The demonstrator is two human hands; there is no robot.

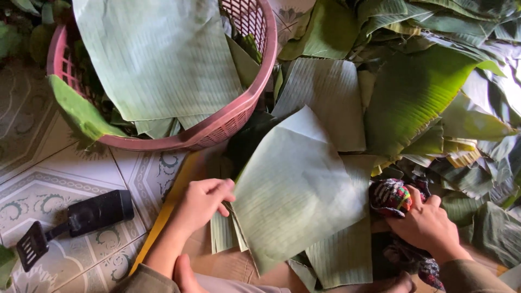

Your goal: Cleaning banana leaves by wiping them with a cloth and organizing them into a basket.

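Soft dim daylight, brightest at the upper right with glare on banana leaves [504, 81], deep shadows between leaves, mild wide-angle bending at edges, slight overall softness

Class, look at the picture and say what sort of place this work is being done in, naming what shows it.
Probably the floor of a home or small food workshop: patterned floor tiles, a pink plastic basket of cut banana leaves, and a large leaf pile beside the left hand and right hand.

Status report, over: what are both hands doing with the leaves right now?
Left hand pinning banana leaf piece at its edge. Right hand gripping multicoloured cloth. Pink basket of cut leaves just above.
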